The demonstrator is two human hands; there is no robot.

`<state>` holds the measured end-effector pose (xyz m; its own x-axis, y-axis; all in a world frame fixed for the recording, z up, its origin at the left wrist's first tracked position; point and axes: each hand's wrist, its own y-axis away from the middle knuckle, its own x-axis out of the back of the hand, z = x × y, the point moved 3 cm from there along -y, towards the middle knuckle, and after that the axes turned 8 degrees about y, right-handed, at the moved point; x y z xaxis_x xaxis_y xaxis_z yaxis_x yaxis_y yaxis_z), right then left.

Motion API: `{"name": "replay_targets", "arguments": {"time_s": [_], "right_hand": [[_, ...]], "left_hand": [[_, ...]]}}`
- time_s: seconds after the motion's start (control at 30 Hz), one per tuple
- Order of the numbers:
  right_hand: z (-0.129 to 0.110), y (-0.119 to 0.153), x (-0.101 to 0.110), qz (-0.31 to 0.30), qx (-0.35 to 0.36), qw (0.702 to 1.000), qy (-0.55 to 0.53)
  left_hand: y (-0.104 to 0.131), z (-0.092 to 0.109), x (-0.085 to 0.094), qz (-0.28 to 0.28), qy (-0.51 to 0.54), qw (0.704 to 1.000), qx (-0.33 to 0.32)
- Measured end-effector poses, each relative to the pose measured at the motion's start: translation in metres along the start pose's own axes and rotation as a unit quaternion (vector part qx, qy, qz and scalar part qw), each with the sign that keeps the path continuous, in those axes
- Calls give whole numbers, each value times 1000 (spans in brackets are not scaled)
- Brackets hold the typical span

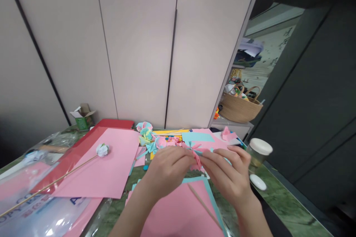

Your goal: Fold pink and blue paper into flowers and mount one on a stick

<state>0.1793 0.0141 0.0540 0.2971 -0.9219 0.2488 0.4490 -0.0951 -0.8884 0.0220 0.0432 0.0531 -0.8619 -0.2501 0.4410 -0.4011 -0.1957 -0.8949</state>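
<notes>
My left hand point(168, 168) and my right hand point(232, 177) meet in the middle, fingertips pinching a folded pink and blue paper piece point(197, 160) between them. Its lower folds are partly covered by my fingers. Below my hands lies a stack of pink sheets point(169, 213) edged with light blue ones. A thin wooden stick point(204, 205) rests slantwise on that stack. Just beyond my left hand sit several crumpled paper flowers point(147, 137) in pink, blue and yellow. Small pink and yellow pieces point(174, 140) are scattered behind my fingers.
On the left, a white paper flower point(102, 150) on a long stick lies across a pink sheet point(111, 177) and plastic packaging point(41, 218). A jar with a white lid point(260, 147) and a white oval object point(258, 182) stand at right. Cabinet doors point(139, 44) rise behind.
</notes>
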Motion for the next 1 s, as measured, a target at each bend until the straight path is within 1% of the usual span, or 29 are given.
{"name": "replay_targets", "arguments": {"time_s": [0.2,0.33,0.5,0.73,1.0], "right_hand": [[3,2,0,-1,4,1000,-8],[2,0,1,6,14,1000,-9],[3,3,2,4,22,1000,-10],[0,2,3,18,9,1000,4],[0,0,2,35,-14,999,17]], "left_hand": [[1,1,3,4,-13,999,-33],[-1,0,3,8,-8,999,-33],[-3,-1,1,4,2,1000,-17],[-3,1,1,39,11,999,-14],[-1,-3,-5,62,33,997,-20]]}}
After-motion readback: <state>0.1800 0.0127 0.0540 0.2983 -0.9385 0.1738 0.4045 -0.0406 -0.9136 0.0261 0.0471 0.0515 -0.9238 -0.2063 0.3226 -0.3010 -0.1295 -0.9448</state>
